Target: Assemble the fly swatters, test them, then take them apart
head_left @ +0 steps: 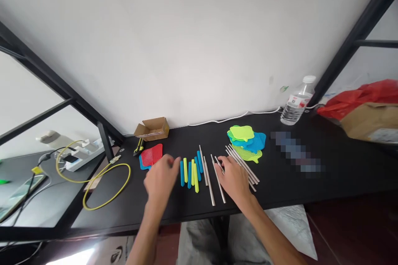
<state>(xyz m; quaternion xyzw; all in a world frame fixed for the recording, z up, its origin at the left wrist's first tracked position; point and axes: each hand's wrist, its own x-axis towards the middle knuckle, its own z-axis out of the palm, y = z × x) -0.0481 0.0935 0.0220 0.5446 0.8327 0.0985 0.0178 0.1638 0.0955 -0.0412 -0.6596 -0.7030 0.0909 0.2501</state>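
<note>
My left hand (pixel 162 178) hovers over the left side of the row of handles, thumb and forefinger apart, with nothing visible in it. Beside its thumb lie blue handle tubes (pixel 182 174) and yellow-green handle tubes (pixel 196 178). My right hand (pixel 234 177) bends its fingers around a thin metal rod (pixel 219 164), partly hidden beneath them. Two longer metal rods (pixel 209 182) lie between the hands, with a shorter one close by. More rods (pixel 245 165) fan out behind my right hand. Mesh fly swatter heads, yellow-green (pixel 241 133) and blue (pixel 258 142), are piled beyond it; red ones (pixel 151 155) lie near my left hand.
An open cardboard box (pixel 155 129) stands near the wall, by a black-and-yellow tool (pixel 139 147). A water bottle (pixel 297 101) stands at back right, near a paper bag (pixel 370 122). A yellow cable (pixel 129 174) loops at left near a power strip (pixel 83 155).
</note>
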